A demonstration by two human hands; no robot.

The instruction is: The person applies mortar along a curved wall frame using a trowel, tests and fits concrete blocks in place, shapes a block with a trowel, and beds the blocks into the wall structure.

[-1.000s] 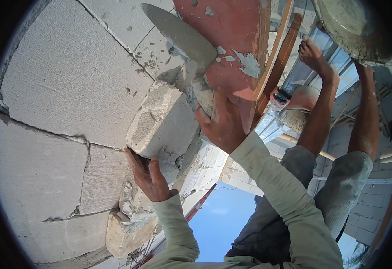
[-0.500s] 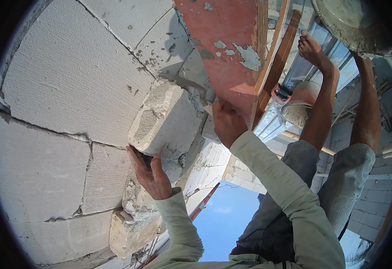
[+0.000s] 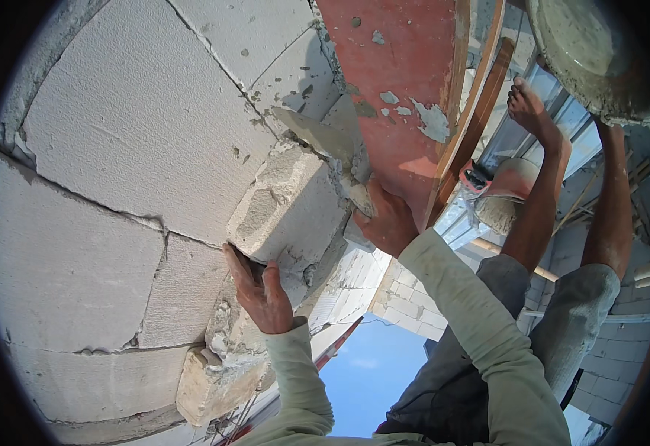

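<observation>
A pale, rough-edged block sits against the wall, with mortar along its sides. At its lower end, my left hand touches it with thumb and fingers stretched apart, a dark gap showing between them. My right hand is closed around the handle end of a trowel, just right of the block. The trowel's flat grey blade lies over the block's upper end, beside the wall. Wet mortar shows next to the blade; most of the handle is hidden by my fingers.
Large pale wall blocks fill the left side. A red board with mortar splashes borders timber strips. A mortar-coated basin is at upper right, near my bare foot and a bucket. Another rough block sits lower left.
The trowel blade has turned from nearly edge-on to showing its flat face at the block's upper end. My left hand stays at the lower end. The whole view has shifted slightly.
</observation>
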